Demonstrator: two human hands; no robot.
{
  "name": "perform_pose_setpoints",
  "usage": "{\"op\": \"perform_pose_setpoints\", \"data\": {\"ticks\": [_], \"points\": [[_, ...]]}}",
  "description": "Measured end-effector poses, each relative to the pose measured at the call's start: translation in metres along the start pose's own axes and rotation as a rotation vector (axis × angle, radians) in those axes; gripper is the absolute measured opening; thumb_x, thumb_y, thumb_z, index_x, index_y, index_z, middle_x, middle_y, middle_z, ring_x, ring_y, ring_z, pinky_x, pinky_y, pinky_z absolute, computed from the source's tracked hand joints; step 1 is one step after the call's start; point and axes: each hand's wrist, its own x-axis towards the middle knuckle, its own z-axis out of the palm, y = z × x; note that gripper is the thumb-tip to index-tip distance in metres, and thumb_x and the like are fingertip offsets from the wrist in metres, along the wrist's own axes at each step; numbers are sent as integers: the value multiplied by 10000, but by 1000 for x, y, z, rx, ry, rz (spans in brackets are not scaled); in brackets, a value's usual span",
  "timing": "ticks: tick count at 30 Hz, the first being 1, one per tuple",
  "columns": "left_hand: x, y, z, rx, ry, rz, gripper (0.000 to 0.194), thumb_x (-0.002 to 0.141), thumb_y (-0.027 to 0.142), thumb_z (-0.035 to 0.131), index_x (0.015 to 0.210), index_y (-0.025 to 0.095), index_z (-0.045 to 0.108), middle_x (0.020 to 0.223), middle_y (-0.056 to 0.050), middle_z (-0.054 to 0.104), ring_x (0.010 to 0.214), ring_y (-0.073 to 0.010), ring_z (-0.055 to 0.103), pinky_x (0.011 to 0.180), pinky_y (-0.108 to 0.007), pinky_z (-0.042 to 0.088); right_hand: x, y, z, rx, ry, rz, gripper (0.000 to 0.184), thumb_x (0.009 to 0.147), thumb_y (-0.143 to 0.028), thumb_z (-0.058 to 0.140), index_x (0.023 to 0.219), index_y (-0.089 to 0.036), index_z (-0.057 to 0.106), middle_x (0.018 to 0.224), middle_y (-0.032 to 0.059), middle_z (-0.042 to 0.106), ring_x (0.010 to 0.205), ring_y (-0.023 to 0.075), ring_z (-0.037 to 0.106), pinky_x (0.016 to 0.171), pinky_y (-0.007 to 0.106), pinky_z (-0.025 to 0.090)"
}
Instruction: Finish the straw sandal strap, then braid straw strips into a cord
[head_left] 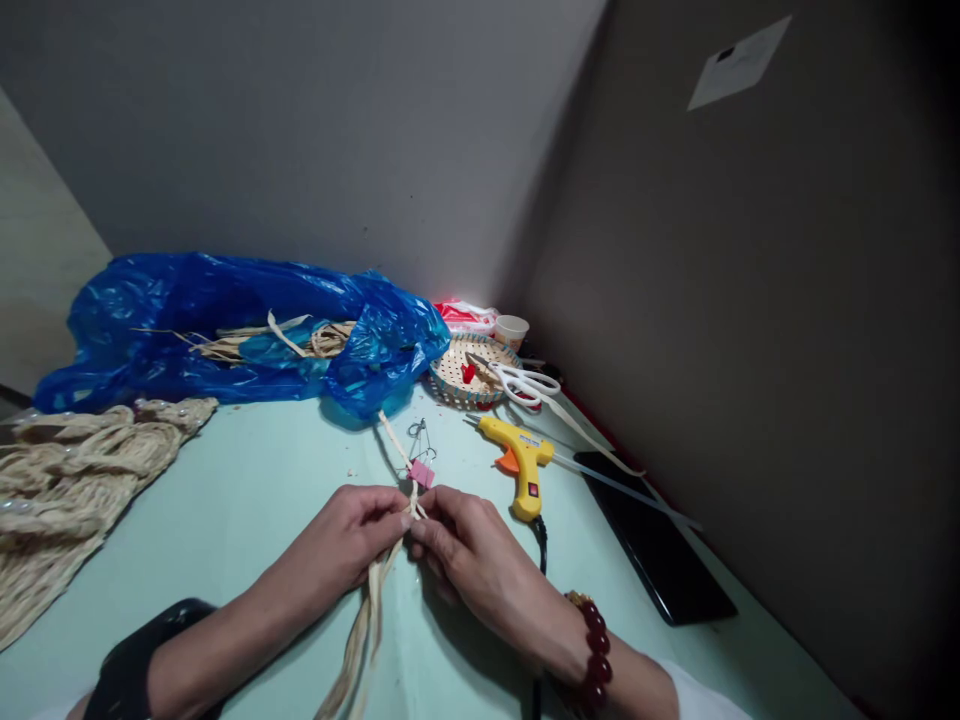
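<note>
Both hands meet at a pale braid of flat straw-like strands (373, 600) in the middle of the table. My left hand (369, 527) pinches strands between thumb and forefinger on the left side. From the right, my right hand (457, 530) grips the strands with thumb and fingers closed. Just beyond the fingertips, a pink binder clip (421, 474) is fixed on the braid, its wire handles pointing away. The finished-looking end runs past the clip towards a blue bag. Loose strands hang down towards me. The exact crossing of strands is partly hidden by my fingers.
A yellow glue gun (527, 462) with a cord lies right of the clip, near a black tablet-like slab (660, 550). White-handled scissors (525, 380) rest on a woven basket (450, 387). A blue plastic bag (172, 280) holds more strands; braided work (82, 490) lies left.
</note>
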Motion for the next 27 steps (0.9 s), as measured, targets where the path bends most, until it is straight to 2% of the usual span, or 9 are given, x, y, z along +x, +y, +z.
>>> {"op": "perform_pose_setpoints", "data": {"ticks": [3, 5, 10, 14, 18, 22, 25, 27], "points": [[-4, 0, 2, 226, 107, 61, 279, 851, 366, 472, 650, 191, 555, 621, 28, 496, 628, -165, 448, 609, -275, 315, 1, 3, 3, -131, 92, -67, 214, 940, -187, 472, 799, -157, 630, 734, 7, 633, 676, 122, 536, 622, 223, 368], [-7, 1, 6, 351, 146, 78, 285, 878, 338, 427, 661, 200, 549, 630, 12, 528, 639, -188, 469, 624, -295, 310, 3, 4, 3, -132, 136, -70, 217, 918, -171, 493, 787, -158, 665, 708, -2, 642, 657, 115, 523, 621, 216, 361], [-14, 6, 10, 523, 146, 104, 317, 924, 322, 350, 691, 215, 537, 697, -30, 608, 679, -222, 531, 668, -327, 331, 7, 6, 4, -93, 202, -38, 213, 857, -151, 528, 706, -146, 678, 585, -24, 576, 551, 96, 453, 521, 202, 307], [-18, 12, 5, 671, 163, 77, 356, 943, 355, 308, 688, 221, 518, 706, -31, 620, 693, -227, 562, 664, -326, 348, 3, 3, 5, -157, 226, -62, 212, 845, -145, 530, 688, -154, 672, 570, -22, 550, 535, 99, 400, 535, 227, 284], [-19, 13, 8, 578, 168, 67, 357, 936, 381, 333, 646, 227, 471, 641, 8, 577, 648, -196, 555, 626, -300, 363, -1, 0, 4, -249, 226, -111, 218, 839, -124, 520, 638, -168, 591, 556, -38, 466, 533, 102, 308, 551, 249, 259], [-21, 7, 22, 538, 178, 80, 338, 941, 340, 331, 670, 222, 496, 638, 5, 593, 619, -185, 560, 612, -297, 387, 0, 4, 4, -124, 204, -89, 299, 804, -91, 500, 541, -177, 385, 534, -57, 278, 549, 107, 218, 524, 252, 215], [-24, -2, 31, 653, 181, 134, 337, 954, 292, 312, 704, 214, 523, 679, -38, 654, 622, -205, 611, 612, -321, 409, 1, 6, 5, -62, 168, -95, 292, 813, -96, 460, 547, -178, 373, 540, -54, 300, 550, 103, 242, 516, 240, 226], [-26, -6, 35, 685, 235, 233, 318, 948, 263, 335, 737, 206, 566, 701, -64, 693, 635, -228, 662, 610, -330, 439, 1, 7, 5, 31, 132, -85, 275, 827, -114, 442, 559, -174, 428, 555, -49, 348, 559, 100, 287, 526, 231, 252]]}}
